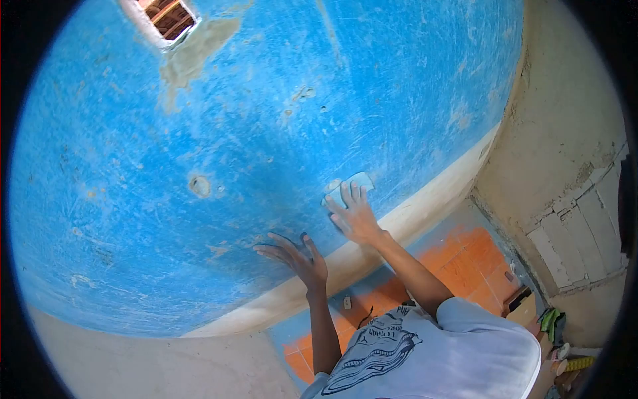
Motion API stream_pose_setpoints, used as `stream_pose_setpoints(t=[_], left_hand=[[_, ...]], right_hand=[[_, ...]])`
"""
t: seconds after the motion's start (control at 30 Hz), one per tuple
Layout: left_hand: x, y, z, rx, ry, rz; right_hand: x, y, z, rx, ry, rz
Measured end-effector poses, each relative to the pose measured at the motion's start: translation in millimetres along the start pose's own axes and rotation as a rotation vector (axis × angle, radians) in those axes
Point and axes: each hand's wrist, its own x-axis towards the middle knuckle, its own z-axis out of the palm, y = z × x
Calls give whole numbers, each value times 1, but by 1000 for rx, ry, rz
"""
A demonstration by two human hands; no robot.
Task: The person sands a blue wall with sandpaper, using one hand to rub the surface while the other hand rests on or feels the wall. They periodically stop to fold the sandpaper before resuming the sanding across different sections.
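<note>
My right hand [359, 218] lies with its fingers spread over a small pale-blue sheet [361, 181], which looks like sandpaper, and presses it flat to the blue wall [266, 153]. Part of the sheet is hidden under the fingers. Lower and to the left, my left hand [297, 261] is open, fingers stretched toward the wall and thumb apart, with nothing in it. Whether its fingertips touch the wall is hard to tell. Pale scuffs and scratches cover the paint around both hands.
A round patch [199, 185] and small holes mark the wall, with a framed opening [166, 18] at upper left. A cream band [425, 199] runs along its base. Below are orange floor tiles [465, 263]. A grey wall [558, 133] and clutter [555, 326] stand at right.
</note>
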Motion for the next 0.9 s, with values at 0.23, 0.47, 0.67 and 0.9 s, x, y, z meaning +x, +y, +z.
stream_pose_setpoints(t=[0.23,0.47,0.67,0.9], left_hand=[[-4,1,3,-98,-5,-14],[-10,28,37,-120,75,-99],[-14,33,30,-95,27,-74],[-25,61,49,-124,48,-182]], right_hand=[[36,121,-80,701,1035,451],[-8,71,-50,128,-7,-44],[27,164,-98,800,995,431],[0,139,-72,87,123,-269]])
